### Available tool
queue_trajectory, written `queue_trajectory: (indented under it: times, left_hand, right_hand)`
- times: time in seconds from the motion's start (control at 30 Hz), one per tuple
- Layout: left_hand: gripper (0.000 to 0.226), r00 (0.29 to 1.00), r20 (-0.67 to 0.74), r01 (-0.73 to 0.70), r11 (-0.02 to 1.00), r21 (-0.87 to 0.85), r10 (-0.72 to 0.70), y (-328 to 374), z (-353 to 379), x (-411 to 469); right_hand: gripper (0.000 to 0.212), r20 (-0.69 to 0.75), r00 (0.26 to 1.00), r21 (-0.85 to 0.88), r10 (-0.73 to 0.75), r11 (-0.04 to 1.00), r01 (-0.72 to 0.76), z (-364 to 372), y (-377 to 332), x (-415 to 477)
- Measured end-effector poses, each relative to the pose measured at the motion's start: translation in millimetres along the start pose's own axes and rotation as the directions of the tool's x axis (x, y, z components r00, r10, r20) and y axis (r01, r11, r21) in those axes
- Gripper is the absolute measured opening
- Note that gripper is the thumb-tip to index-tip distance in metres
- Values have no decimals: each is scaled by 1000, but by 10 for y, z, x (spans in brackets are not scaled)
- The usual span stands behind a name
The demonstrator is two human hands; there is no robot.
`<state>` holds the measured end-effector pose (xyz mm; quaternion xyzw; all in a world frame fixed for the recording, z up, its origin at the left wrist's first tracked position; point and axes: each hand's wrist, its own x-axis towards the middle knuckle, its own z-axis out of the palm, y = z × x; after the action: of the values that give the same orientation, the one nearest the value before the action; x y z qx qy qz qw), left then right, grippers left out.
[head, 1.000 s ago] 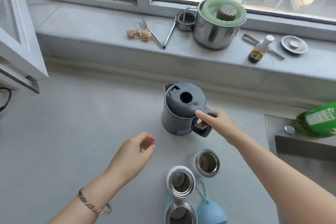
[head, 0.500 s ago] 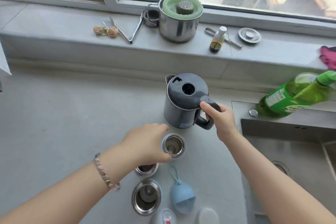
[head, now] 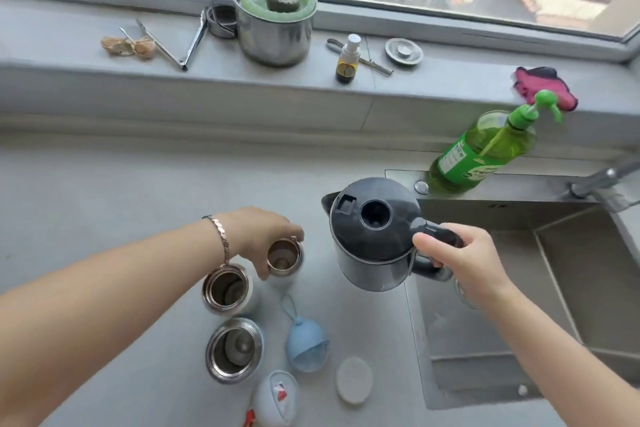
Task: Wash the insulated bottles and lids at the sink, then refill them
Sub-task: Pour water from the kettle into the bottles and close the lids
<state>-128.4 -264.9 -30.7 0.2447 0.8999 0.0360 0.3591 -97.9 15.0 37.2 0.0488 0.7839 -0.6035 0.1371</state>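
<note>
Grey worktop (head: pixel 104 201) beside sink (head: pixel 502 333) | head view: kettle (head: pixel 374 236), standing a second ago, now lifted, right hand (head: pixel 464 263) clamped on it | left hand (head: pixel 263 232) now grips small open bottle (head: pixel 282 258) on the worktop | refilling looks imminent

At left the bottles (head: pixel 227 289), lids (head: pixel 353 380) before them; kettle (head: pixel 370 236) rightward, sink (head: pixel 571 288) rightmost.

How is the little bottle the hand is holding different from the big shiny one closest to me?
The little bottle has a narrow mouth; the big shiny bottle has a much wider one. The left hand grips the little bottle at its rim; nothing touches the big shiny bottle. The little bottle stands nearer the kettle. Both stand upright on the counter, lids off.
</note>
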Motion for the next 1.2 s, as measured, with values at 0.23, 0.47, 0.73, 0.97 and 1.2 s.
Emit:
queue_trajectory:
  times: [0.23,0.47,0.73,0.97,1.2]
  left_hand:
    - [66,953,-276,8,922,-386,-124,-209,218,-101]
    - [66,904,-374,-6,869,-495,-207,-381,372,-169]
    - [74,890,-387,-38,808,-588,-240,-408,423,-153]
    - [74,883,-378,-40,759,-650,-278,-487,495,-117]
    - [76,870,-410,-72,750,-657,-275,-495,537,-109]
  right_hand:
    - [37,42,997,-8,70,998,-69,171,65,-140]
    - [31,142,986,-67,83,995,-74,357,15,-53]
    - [33,140,977,-171,160,976,-136,511,41,145]
    - [32,91,973,-217,212,958,-189,505,-70,174]
    - [35,79,978,-263,195,950,-168,479,-156,189]
